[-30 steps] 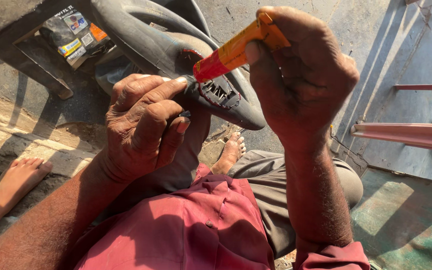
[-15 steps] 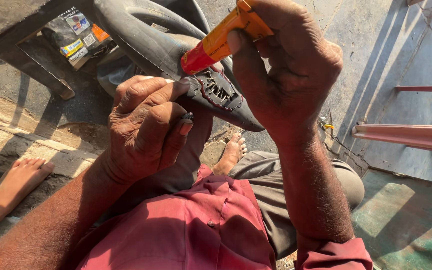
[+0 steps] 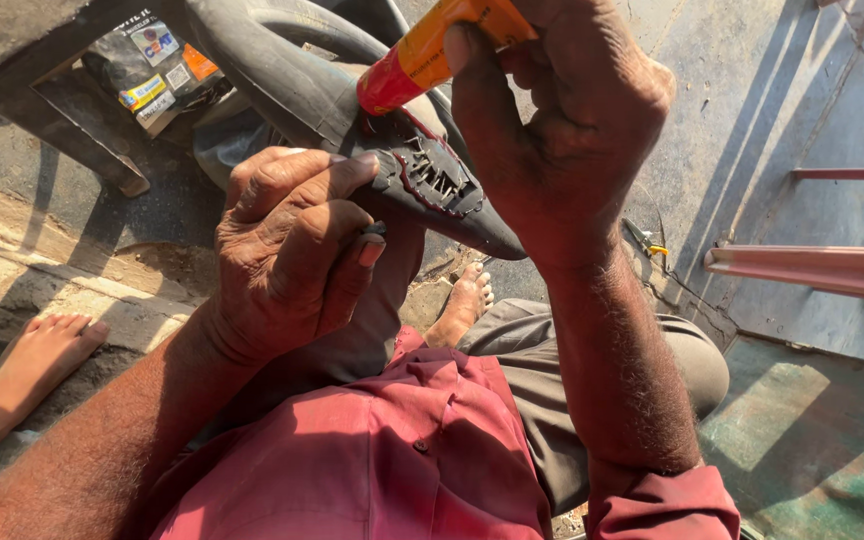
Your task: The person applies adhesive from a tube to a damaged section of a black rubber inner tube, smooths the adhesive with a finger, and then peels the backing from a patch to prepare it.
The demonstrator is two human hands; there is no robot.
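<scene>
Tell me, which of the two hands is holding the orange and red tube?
The right hand: it grips the tube, red tip down on the black rubber tube. The left hand only steadies the rubber.

A black rubber inner tube (image 3: 422, 180) is gripped from below by the left hand (image 3: 287, 250). An orange and red glue tube (image 3: 422, 55) is held in the right hand (image 3: 562, 130), its tip pressed to the scored patch area. Another person's bare foot (image 3: 27, 365) is seen at left.
</scene>
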